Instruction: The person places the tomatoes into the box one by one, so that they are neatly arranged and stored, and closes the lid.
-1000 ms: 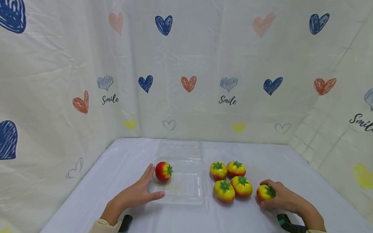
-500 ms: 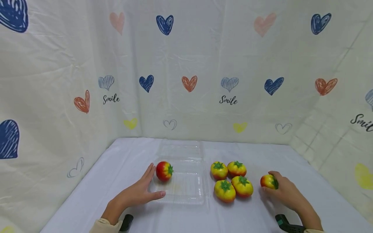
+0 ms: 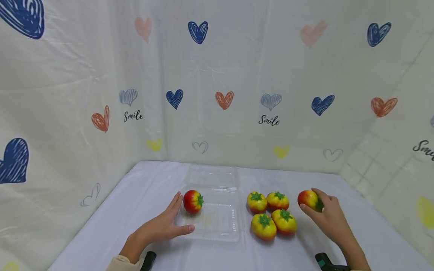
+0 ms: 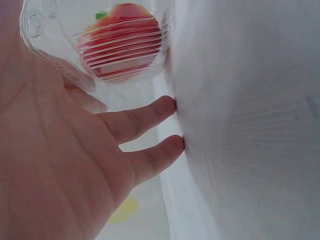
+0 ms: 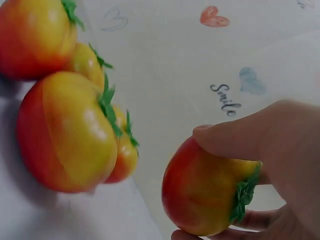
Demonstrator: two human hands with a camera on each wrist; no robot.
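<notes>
My right hand (image 3: 329, 218) grips a red-and-yellow tomato (image 5: 200, 192) between thumb and fingers. In the right wrist view its green leafy top points toward the palm. The tomato is raised above the table, right of the others. My left hand (image 3: 162, 224) is spread along the left side of a clear plastic clamshell box (image 3: 217, 233), thumb at the near side. Two of its fingertips (image 4: 167, 106) meet the white cloth in the left wrist view. Inside the box, at the left, one tomato (image 3: 192, 201) lies tipped on its side, green top facing right.
Several more tomatoes (image 3: 263, 226) stand in a tight cluster between the box and my right hand, green tops up. The box's lid (image 3: 211, 177) lies folded back behind it. A white cloth covers the table (image 3: 217, 259), and a heart-printed curtain (image 3: 237, 67) hangs around it.
My right hand has lifted its tomato off the table and carried it up and away from me, tilting its red underside leftward. The left hand keeps its place at the box.
</notes>
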